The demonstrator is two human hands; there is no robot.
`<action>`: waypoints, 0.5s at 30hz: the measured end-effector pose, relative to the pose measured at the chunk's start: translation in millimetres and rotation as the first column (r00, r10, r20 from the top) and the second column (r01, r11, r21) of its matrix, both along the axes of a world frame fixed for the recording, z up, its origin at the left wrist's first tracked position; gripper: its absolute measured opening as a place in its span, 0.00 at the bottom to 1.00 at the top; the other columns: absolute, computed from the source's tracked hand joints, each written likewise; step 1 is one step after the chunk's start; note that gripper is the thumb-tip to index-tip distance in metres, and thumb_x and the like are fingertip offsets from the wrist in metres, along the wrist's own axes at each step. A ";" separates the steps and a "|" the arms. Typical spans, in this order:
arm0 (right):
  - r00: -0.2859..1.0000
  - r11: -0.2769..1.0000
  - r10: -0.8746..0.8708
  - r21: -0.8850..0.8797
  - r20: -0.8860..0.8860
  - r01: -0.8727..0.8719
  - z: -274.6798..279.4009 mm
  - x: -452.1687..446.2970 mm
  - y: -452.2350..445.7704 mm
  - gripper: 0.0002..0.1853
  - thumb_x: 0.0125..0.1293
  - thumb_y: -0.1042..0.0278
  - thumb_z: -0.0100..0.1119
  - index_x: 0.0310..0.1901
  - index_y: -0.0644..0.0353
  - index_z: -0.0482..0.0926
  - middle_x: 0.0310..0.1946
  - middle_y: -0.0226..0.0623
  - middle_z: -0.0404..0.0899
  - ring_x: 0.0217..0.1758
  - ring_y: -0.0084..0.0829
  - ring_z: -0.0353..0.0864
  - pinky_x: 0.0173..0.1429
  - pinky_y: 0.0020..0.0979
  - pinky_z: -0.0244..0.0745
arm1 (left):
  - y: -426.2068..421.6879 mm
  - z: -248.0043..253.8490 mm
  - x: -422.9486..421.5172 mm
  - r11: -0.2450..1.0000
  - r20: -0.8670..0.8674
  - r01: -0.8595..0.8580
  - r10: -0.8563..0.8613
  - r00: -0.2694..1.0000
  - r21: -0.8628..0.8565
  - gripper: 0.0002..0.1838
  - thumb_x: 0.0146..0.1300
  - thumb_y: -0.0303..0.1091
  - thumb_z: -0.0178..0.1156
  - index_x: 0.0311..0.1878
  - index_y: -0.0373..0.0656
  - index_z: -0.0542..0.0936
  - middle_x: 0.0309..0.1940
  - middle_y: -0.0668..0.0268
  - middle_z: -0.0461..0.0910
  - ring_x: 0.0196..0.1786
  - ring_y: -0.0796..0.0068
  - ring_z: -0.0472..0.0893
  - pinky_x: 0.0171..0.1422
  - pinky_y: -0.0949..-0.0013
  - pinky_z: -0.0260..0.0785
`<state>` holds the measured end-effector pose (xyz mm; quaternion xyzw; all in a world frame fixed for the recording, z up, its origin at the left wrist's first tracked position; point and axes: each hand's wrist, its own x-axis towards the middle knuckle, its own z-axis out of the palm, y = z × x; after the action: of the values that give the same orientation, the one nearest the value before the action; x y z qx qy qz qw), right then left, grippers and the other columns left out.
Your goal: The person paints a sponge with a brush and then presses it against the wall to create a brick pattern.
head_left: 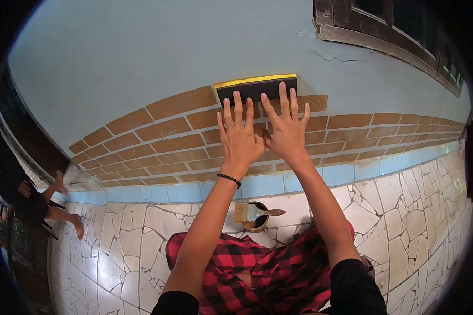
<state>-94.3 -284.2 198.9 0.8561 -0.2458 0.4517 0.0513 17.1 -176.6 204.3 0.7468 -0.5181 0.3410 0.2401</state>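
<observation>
1. Block (257,90), black with a yellow layer along its top, is flat against the wall (142,63), at the uppermost row of brown bricks (181,143).

2. Left hand (242,139) and right hand (289,131) are both laid on its black face. The fingers are spread apart and straight; they press flat and are not clamped around anything. Both little fingers seem to reach outside the block, and the two thumbs are close together below it.

3. Much appears to be done: the lower rows of bricks run along the wall on both sides of the hands, with pale lines between them, down to the blue tiles (189,192).

4. Uppermost row looks only partly made. It has bricks on the left of the block, and some brown shows at its right, but farther to the right this row does not continue, so I judge that part as left. What the block covers, I cannot tell.

5. On the floor (110,236), between the person and the wall, is a pot (255,228), with a brush (271,212) lying across its top; neither hand touches them.
</observation>
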 end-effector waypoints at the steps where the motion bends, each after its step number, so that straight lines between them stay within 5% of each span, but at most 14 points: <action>1: 1.000 1.000 -0.002 -0.004 -0.005 0.002 0.5 0.3 -0.8 0.58 0.52 0.60 0.79 0.85 0.29 0.61 0.91 0.43 0.40 0.93 0.54 0.40 0.81 0.80 0.42 | -2.1 0.5 -0.1 1.000 -0.009 -0.008 0.008 1.000 0.004 0.53 0.52 0.35 0.68 0.86 0.47 0.63 0.90 0.52 0.46 0.90 0.42 0.45 0.88 0.34 0.49; 7: 0.999 0.999 -0.046 -0.018 -0.012 0.046 1.6 4.0 2.0 0.57 0.53 0.61 0.79 0.85 0.28 0.61 0.91 0.43 0.40 0.92 0.53 0.42 0.80 0.82 0.42 | 0.9 4.0 2.2 0.998 -0.058 0.013 -0.009 0.998 0.061 0.54 0.53 0.34 0.69 0.87 0.47 0.61 0.90 0.52 0.44 0.90 0.41 0.43 0.80 0.34 0.66; 15: 0.998 0.999 -0.033 0.011 0.046 0.032 -6.3 12.9 3.3 0.56 0.56 0.69 0.75 0.86 0.27 0.60 0.91 0.43 0.38 0.93 0.52 0.39 0.84 0.78 0.36 | 2.2 6.6 2.6 0.996 -0.052 -0.009 0.013 0.999 0.091 0.55 0.52 0.34 0.69 0.87 0.47 0.61 0.90 0.53 0.43 0.90 0.42 0.44 0.74 0.37 0.75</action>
<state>-81.4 -280.9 192.6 0.8416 -0.2632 0.4690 0.0484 19.8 -174.4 210.9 0.7684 -0.5224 0.2988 0.2176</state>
